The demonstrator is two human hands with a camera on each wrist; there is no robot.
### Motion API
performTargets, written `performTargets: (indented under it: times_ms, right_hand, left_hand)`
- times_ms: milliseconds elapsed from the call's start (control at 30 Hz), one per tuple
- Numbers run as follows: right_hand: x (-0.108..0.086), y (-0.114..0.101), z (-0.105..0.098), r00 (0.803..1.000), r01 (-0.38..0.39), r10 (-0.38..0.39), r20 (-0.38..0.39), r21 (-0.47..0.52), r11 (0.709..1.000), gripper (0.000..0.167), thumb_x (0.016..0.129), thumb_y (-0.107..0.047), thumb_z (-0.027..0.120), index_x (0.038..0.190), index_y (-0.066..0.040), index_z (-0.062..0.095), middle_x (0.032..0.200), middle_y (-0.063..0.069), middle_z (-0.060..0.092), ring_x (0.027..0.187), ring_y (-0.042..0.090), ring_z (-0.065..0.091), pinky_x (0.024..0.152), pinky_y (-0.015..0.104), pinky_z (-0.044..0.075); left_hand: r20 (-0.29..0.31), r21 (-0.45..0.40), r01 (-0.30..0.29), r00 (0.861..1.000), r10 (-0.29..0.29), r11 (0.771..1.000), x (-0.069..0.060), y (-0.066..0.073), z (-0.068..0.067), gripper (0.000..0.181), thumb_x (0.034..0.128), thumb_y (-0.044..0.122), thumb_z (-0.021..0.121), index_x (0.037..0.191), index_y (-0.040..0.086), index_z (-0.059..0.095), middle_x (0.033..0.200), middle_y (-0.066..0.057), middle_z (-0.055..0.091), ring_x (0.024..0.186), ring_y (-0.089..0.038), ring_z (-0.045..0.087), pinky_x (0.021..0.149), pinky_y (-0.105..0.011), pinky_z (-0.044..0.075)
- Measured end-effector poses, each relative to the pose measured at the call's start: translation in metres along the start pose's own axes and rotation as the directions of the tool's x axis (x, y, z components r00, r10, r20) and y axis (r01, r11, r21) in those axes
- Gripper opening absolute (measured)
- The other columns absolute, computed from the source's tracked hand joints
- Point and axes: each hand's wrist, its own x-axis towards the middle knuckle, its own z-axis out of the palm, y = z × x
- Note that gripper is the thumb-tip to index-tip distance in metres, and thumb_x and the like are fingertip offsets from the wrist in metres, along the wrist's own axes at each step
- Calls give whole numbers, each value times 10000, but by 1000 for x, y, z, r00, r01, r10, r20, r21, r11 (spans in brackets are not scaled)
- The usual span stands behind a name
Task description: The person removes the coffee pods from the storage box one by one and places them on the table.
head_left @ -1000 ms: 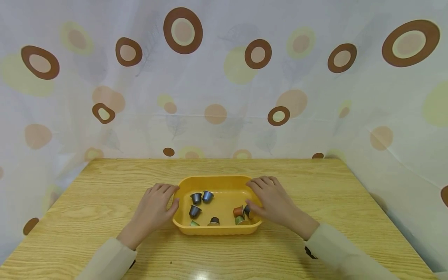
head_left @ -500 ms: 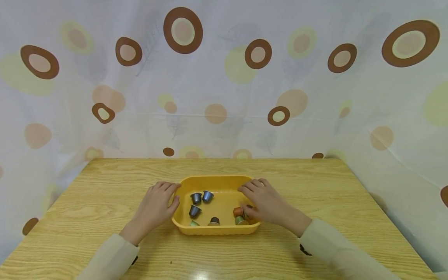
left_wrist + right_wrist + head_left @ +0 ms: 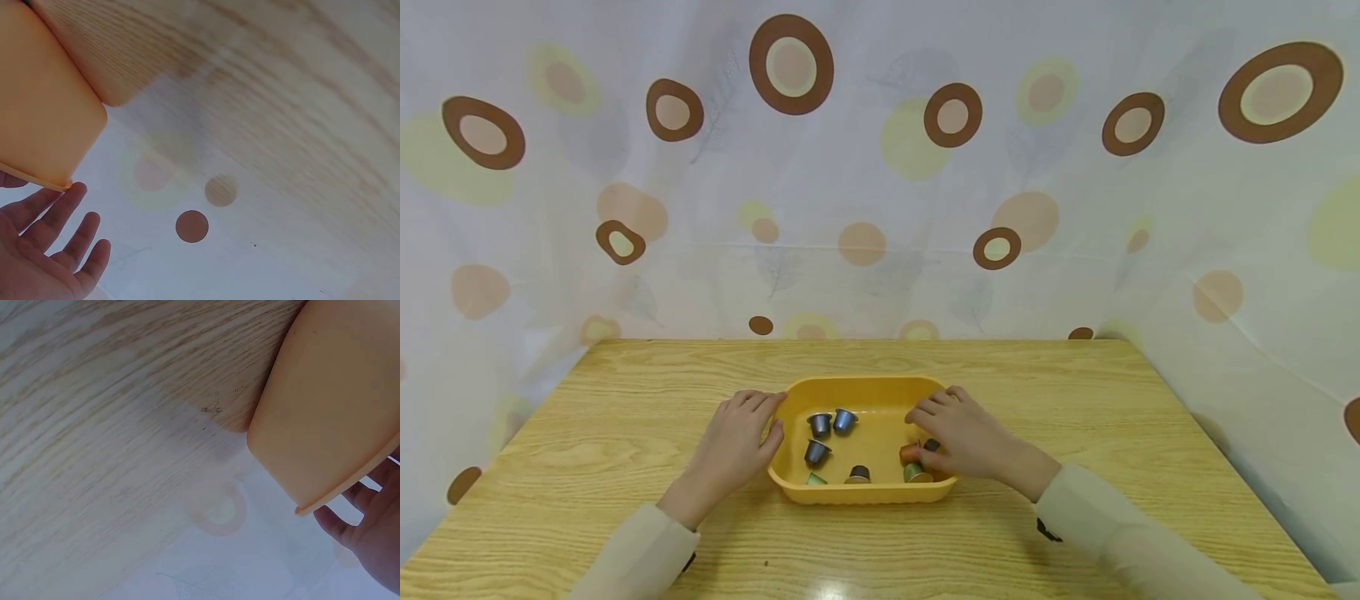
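Observation:
A yellow tray (image 3: 865, 493) holds several small capsules. The left hand (image 3: 733, 442) touches the tray's left rim with relaxed fingers; in the left wrist view the same hand (image 3: 50, 244) has its fingertips at the rim, fingers spread. Over the tray's right end, the right hand (image 3: 966, 437) reaches inside, thumb beside an orange capsule (image 3: 909, 454). A dark capsule is partly hidden by this hand, and a green capsule (image 3: 914, 472) lies just below. In the right wrist view the hand (image 3: 375, 525) is partly behind the tray wall (image 3: 331, 394); whether it grips a capsule is unclear.
At the tray's left lie dark capsules (image 3: 817, 452) and a blue one (image 3: 845, 422); a black-tipped capsule (image 3: 859, 474) is by the front wall. The wooden table (image 3: 865, 546) meets a patterned cloth (image 3: 865, 167) behind and at the sides.
The right hand has moved left from the tray's right rim to over the capsules inside. The left hand has shifted only slightly at the left rim.

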Motion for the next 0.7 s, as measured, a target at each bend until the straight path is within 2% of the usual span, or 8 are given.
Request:
performTargets:
  times_ms: [133, 367, 600, 700]
  right_hand:
    - [0, 0, 1, 1000, 8, -8, 15, 15, 1000, 351, 862, -427, 566, 1076, -154, 624, 1031, -32, 633, 984, 181, 559, 916, 419, 418]
    - [2, -1, 0, 999, 44, -43, 27, -19, 999, 261, 850, -405, 591, 970, -178, 640, 928, -47, 636, 863, 159, 549, 858, 410, 429]
    - [5, -2, -1, 989, 19, -17, 147, -12, 1000, 244, 841, -392, 604, 986, -197, 629, 969, -64, 635, 879, 154, 531, 879, 408, 406]
    - [7, -2, -1, 985, 18, -18, 173, 2, 1000, 200, 825, -373, 627, 934, -205, 617, 941, -80, 628, 858, 149, 512, 873, 405, 394]
  left_hand:
    - [-5, -5, 4, 1000, -4, 1000, 0, 1, 0, 344, 861, 185, 563, 1186, 77, 599, 1073, -56, 656, 1028, -270, 559, 866, -445, 454]
    - [-11, -17, 11, 1000, -12, 1000, 0, 1, 0, 347, 862, 178, 555, 1189, 69, 597, 1086, -64, 656, 1024, -271, 563, 868, -447, 456]
    - [-12, -20, 15, 1000, -16, 1000, -1, 1, 1, 349, 864, 176, 553, 1193, 67, 594, 1092, -64, 653, 1027, -272, 561, 870, -452, 456]
    - [-11, -19, 18, 1000, -18, 1000, -1, 1, 1, 352, 866, 182, 549, 1196, 69, 591, 1094, -63, 651, 1030, -274, 559, 871, -454, 456]
